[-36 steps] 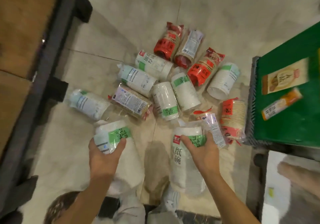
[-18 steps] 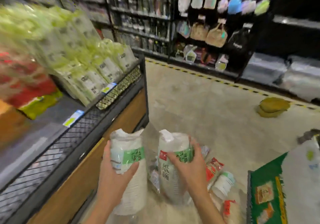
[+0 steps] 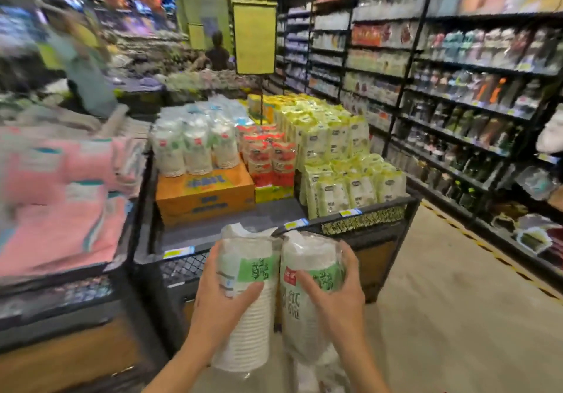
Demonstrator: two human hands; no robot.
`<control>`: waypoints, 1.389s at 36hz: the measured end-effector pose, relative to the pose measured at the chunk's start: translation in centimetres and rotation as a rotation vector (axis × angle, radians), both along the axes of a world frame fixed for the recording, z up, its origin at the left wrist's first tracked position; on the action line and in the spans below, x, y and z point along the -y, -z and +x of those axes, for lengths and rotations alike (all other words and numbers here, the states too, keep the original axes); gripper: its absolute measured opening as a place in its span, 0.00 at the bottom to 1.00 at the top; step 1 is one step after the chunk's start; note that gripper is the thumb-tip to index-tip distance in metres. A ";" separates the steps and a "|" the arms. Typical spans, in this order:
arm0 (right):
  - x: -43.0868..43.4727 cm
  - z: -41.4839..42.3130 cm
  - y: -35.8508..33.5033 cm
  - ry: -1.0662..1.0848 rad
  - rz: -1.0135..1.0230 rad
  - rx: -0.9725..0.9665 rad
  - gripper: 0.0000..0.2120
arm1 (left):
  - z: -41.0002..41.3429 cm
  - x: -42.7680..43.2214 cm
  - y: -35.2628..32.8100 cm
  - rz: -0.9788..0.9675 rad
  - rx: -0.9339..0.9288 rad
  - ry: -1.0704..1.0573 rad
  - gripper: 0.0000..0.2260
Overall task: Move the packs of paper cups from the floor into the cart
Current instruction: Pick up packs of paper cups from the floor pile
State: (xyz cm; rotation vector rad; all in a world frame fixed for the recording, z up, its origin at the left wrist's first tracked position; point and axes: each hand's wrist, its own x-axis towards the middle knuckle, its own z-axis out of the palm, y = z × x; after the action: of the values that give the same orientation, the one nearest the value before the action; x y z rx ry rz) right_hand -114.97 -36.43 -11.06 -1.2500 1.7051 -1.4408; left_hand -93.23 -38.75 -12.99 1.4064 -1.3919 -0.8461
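Two white packs of paper cups with green labels are held upright side by side in front of me. My left hand [image 3: 222, 301] grips the left pack [image 3: 248, 325] around its upper part. My right hand [image 3: 335, 295] grips the right pack [image 3: 300, 310], which carries a small red logo. Both packs hang just in front of the black mesh edge of a display stand [image 3: 182, 266]. The cart and the packs on the floor are out of view.
On the display stand sit more cup packs [image 3: 195, 146], an orange box [image 3: 204, 193], red packs [image 3: 269, 161] and yellow-green packs [image 3: 344, 161]. Pink folded goods [image 3: 58, 197] lie at left. Tall shelves [image 3: 457, 88] line the right side of an aisle with bare floor [image 3: 457, 316]. A person [image 3: 217, 51] stands far back.
The view swung up from the floor to the store aisle. Both hands lifted their packs off the floor and now hold them upright in front of the display stand.
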 end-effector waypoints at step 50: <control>-2.9 84.9 3.1 -1.487 -0.007 -0.168 0.43 | 67.8 -26.0 5.9 -0.057 -0.232 -1.463 0.50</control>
State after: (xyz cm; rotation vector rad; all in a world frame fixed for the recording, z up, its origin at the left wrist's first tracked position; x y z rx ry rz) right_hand -30.07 -33.55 -14.16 -1.9538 0.4108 -0.3994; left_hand -25.39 -12.71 -18.91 1.7103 0.0110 0.0342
